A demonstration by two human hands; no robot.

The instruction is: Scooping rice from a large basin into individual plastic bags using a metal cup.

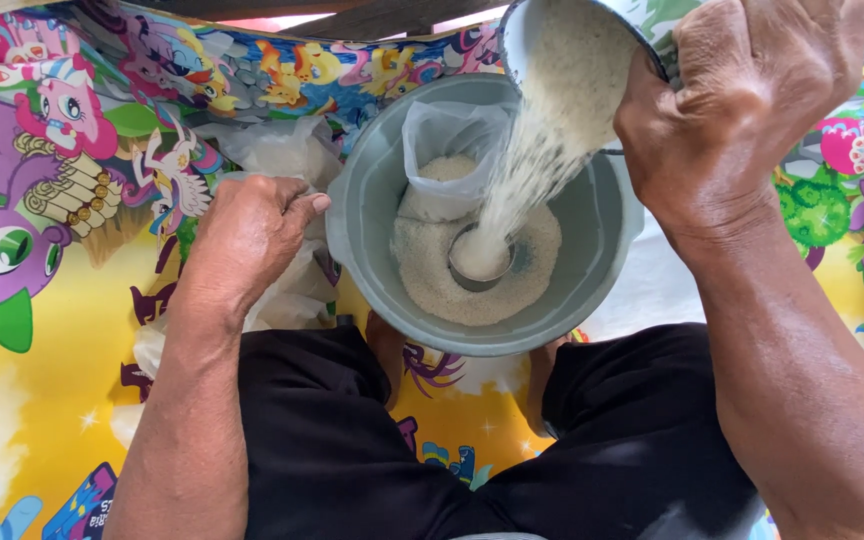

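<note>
Cartoon-printed mat (62, 330) under a grey bucket (372, 215). Right hand (742, 95), clamped on a tilted enamel bowl (572, 60), pours white rice (527, 170) onto a metal cup (482, 262) half-buried inside. Left hand (247, 240), fisted, rests on a clear plastic bag (287, 150) beside the bucket.

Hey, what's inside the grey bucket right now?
The grey bucket holds white rice, a clear plastic bag of rice and a small metal bowl catching the pour from the tilted pot. Rice covers the bucket's floor.
</note>
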